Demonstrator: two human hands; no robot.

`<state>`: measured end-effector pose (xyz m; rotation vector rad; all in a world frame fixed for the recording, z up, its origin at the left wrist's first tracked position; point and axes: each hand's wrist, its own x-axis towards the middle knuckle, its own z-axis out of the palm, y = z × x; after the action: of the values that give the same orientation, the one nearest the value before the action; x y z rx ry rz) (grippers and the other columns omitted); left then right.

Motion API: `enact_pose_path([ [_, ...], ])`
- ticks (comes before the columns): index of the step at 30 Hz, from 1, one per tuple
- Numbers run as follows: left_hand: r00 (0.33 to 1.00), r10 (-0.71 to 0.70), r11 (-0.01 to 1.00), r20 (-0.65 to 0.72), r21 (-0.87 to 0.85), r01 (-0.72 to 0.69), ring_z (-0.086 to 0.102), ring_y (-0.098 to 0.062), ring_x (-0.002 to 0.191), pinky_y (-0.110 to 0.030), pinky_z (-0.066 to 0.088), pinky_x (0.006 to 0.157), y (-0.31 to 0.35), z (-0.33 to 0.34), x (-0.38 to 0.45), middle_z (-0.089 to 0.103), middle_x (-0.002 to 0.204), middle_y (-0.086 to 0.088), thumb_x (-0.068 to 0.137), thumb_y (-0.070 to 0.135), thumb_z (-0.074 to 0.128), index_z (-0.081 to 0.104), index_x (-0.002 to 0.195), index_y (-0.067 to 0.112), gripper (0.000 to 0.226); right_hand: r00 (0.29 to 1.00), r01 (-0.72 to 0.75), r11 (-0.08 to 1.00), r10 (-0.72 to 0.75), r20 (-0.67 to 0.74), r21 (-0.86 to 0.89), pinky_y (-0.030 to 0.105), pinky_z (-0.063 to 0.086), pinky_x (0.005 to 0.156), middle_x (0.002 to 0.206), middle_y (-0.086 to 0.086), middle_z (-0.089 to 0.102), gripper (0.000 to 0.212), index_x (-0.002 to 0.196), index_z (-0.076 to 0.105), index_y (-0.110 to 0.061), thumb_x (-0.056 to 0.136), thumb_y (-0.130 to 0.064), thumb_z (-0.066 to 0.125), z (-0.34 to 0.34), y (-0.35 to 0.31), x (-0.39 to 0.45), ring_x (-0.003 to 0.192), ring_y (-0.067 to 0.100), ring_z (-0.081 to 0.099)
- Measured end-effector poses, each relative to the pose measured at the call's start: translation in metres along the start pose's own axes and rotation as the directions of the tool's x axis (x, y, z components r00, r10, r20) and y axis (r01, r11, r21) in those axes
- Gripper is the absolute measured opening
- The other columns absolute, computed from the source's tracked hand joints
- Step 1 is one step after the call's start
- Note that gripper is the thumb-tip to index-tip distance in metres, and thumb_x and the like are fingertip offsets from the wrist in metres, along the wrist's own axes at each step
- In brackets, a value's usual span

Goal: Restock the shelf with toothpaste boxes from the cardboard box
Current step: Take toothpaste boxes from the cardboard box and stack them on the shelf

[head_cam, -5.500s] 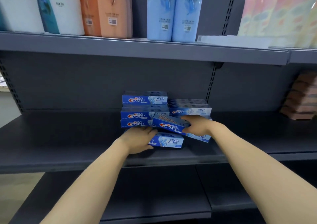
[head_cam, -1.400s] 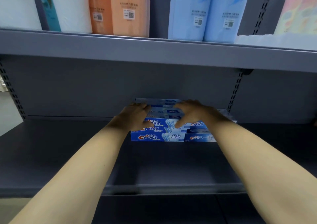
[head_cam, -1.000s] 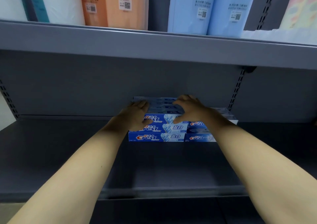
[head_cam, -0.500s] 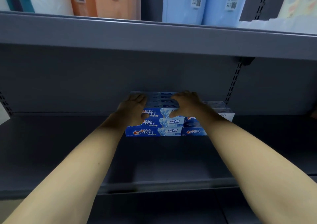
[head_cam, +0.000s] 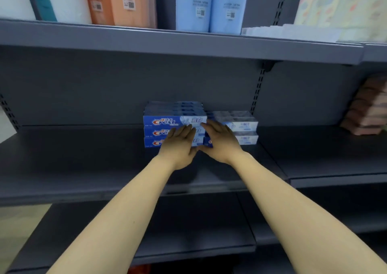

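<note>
- head view: since half a second earlier, both hands had slid off the top of the toothpaste boxes (head_cam: 174, 121) down to their front faces. i took that as squaring the stacks, the placing itself being done.
- my left hand (head_cam: 179, 145) lay flat with straight fingers against the left stack, holding nothing.
- my right hand (head_cam: 221, 140) was likewise flat and spread on the lower right stack (head_cam: 240, 125), gripping nothing.
- the boxes sat well back on the middle shelf (head_cam: 83, 169), the two stacks touching side by side.
- the cardboard box was not in view, so i could not tell what it still held.
- the upper shelf (head_cam: 146, 43) carried tall wrapped packs (head_cam: 209, 7).
</note>
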<state>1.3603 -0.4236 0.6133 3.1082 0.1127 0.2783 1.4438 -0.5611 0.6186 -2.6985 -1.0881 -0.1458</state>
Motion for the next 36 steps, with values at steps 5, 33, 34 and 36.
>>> enact_pose_path([
  [5,0.984,0.061,0.997,-0.169,-0.034,-0.067,0.026,-0.022,0.141,-0.035,0.014,0.116,0.043,0.028,-0.042,0.034,0.151,-0.005,0.096,0.035,0.046,0.038,0.142,0.01,0.054,0.997,-0.035,0.999,0.035,-0.069,-0.01,0.039,0.016,0.117,0.158,0.002,0.017,0.071,0.15,0.022,-0.023,0.091,-0.049,0.051,0.011,0.01,-0.065,0.145,0.023,0.017],
  [33,0.925,0.265,0.939,0.271,-0.29,-0.184,0.062,-0.034,0.111,-0.046,0.045,0.096,0.169,0.319,-0.211,0.067,0.114,-0.015,0.075,0.015,0.068,0.067,0.109,-0.001,0.038,0.849,-0.494,0.825,0.388,0.359,0.275,0.034,0.03,0.112,0.147,0.005,0.04,0.06,0.139,0.045,-0.012,0.087,-0.036,0.063,0.281,0.082,-0.365,0.136,0.023,0.033],
  [34,0.917,0.261,0.937,0.302,-0.307,-0.165,0.057,-0.034,0.117,-0.045,0.041,0.101,0.169,0.334,-0.213,0.064,0.12,-0.015,0.079,0.014,0.067,0.065,0.115,-0.001,0.039,0.831,-0.514,0.811,0.392,0.394,0.279,0.032,0.03,0.111,0.147,0.004,0.039,0.06,0.14,0.043,-0.012,0.087,-0.035,0.062,0.297,0.083,-0.369,0.136,0.023,0.033],
  [36,0.897,0.253,0.936,0.361,-0.327,-0.132,0.046,-0.031,0.128,-0.041,0.031,0.109,0.169,0.368,-0.216,0.056,0.132,-0.013,0.085,0.015,0.064,0.058,0.126,0.001,0.044,0.797,-0.548,0.789,0.394,0.458,0.276,0.03,0.029,0.109,0.146,0.003,0.039,0.059,0.141,0.041,-0.011,0.09,-0.034,0.06,0.33,0.088,-0.376,0.134,0.023,0.034],
])
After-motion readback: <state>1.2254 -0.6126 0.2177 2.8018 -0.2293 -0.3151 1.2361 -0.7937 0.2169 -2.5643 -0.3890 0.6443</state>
